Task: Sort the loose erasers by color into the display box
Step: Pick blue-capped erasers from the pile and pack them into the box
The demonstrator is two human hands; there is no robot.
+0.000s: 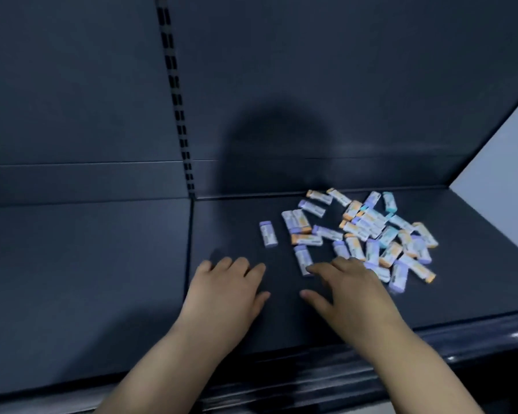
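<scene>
On shelf (102,264): erasers (368,228) in a loose heap right of centre, with purple, orange and teal ends mixed. Lone purple eraser (268,233) lies apart to the left, probably the start of a purple group. Left hand (225,289) is flat, fingers straight, holding nothing. Right hand (349,291) is spread palm down at the heap edge, index tip touching or just beside a second purple eraser (303,259), likely to slide it out; no grasp visible. Box not in view. Sorting barely begun.
</scene>
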